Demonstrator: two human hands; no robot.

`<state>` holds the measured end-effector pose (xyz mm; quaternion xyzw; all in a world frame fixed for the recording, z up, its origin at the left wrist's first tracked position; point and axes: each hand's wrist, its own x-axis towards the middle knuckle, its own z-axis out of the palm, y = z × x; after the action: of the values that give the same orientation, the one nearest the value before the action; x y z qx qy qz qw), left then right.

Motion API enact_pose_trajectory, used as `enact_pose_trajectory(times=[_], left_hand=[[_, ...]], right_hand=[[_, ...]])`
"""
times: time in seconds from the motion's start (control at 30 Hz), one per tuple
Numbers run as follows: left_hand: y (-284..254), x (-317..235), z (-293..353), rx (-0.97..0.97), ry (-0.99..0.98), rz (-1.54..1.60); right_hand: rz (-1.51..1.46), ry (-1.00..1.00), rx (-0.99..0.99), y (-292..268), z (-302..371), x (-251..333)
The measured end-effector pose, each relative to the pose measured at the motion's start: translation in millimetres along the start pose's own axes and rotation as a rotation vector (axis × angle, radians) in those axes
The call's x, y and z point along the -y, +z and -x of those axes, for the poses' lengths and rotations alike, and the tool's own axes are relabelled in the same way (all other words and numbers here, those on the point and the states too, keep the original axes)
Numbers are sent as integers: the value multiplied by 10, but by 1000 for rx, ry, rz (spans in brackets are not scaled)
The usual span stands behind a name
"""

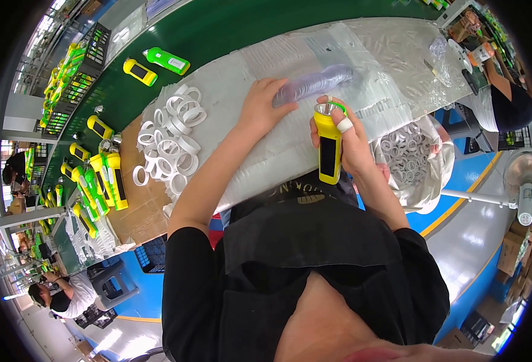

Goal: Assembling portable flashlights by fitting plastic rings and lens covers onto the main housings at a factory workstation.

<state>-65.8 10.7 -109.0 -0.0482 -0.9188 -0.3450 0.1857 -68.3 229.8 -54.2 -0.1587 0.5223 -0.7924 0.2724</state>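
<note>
My right hand [351, 136] is closed round the head of a yellow flashlight [329, 148] with a dark panel on its side. The flashlight stands upright in the picture, its shiny reflector at the far end. A thin green ring [338, 105] shows by the fingertips at the reflector, and white tape wraps a finger. To the left, my left hand [264, 107] has its thumb and fingers about the near end of a row of clear plastic discs [317, 84] lying on the plastic-covered table. Whether it pinches a single disc cannot be made out.
White rings [169, 142] lie heaped left of my left arm; more fill a bag [407, 154] at right. Yellow and green flashlights [106, 178] crowd the left, two others [157, 63] lie farther back. A black crate [88, 57] holds more. Co-workers [66, 295] sit at both sides.
</note>
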Motion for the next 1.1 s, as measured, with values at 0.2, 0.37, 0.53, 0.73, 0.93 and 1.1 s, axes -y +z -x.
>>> enact_pose_trajectory(times=[0.2,0.37,0.53,0.73,0.93,1.1], left_hand=[[-159,-49,16,10,-88,155],[-302,-106,48,43,-242,280],[-463,-445,166,-79,50,482],[-604,-720,468,-95,131,379],[-706,-673,649,-225,233,300],[-853,-501,806,-343,292,111]], right_hand=[[15,15,34,36,-44,35],[-26,36,58,102,-44,71],[9,53,137,230,-59,87],[75,74,227,479,-112,82],[130,136,396,672,-169,-20],[42,210,489,904,-242,-174]])
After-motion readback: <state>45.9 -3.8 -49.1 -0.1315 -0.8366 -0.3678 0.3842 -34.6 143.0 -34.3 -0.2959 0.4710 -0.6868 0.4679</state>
